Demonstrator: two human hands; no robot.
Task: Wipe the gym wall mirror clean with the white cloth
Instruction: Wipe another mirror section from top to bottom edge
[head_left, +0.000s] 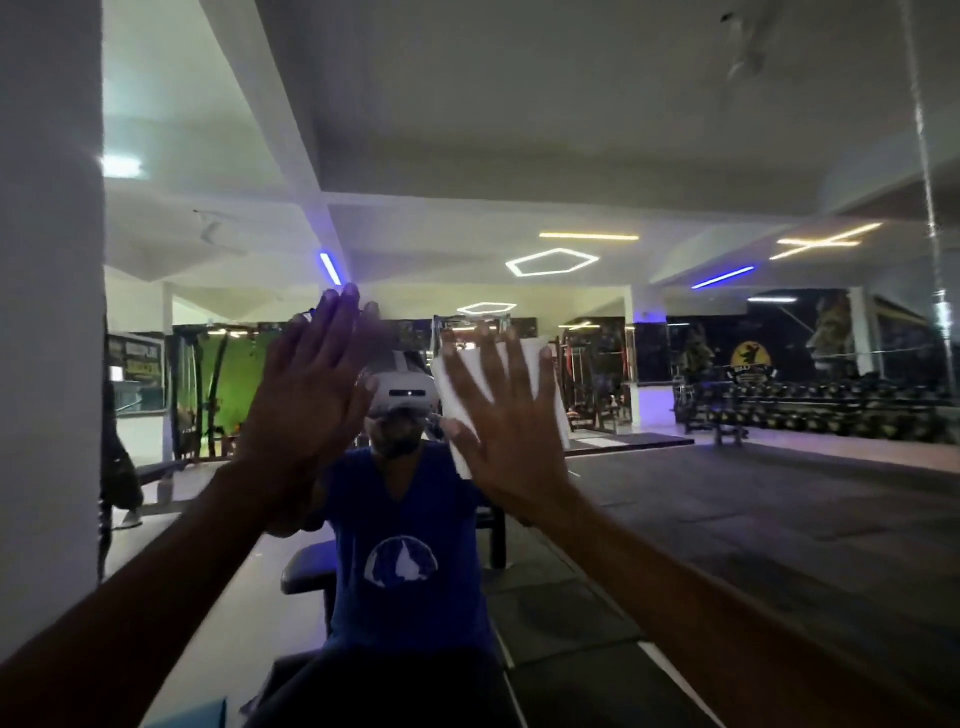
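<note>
The cloth (498, 395) lies spread on the mirror (675, 156) at head height, pressed flat by the right hand (506, 415) with straight fingers, the left hand (306, 395) open beside it; wiping seems underway, and next likely calls for sweeping across unwiped glass.

The cloth (519, 374) is showing plain white; the reflected shirt (410, 519) is showing blue, carrying a white dome-shaped print.

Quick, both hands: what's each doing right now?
Left hand: open, fingers straight, holding nothing.
Right hand: open, flat on the cloth against the mirror.
</note>
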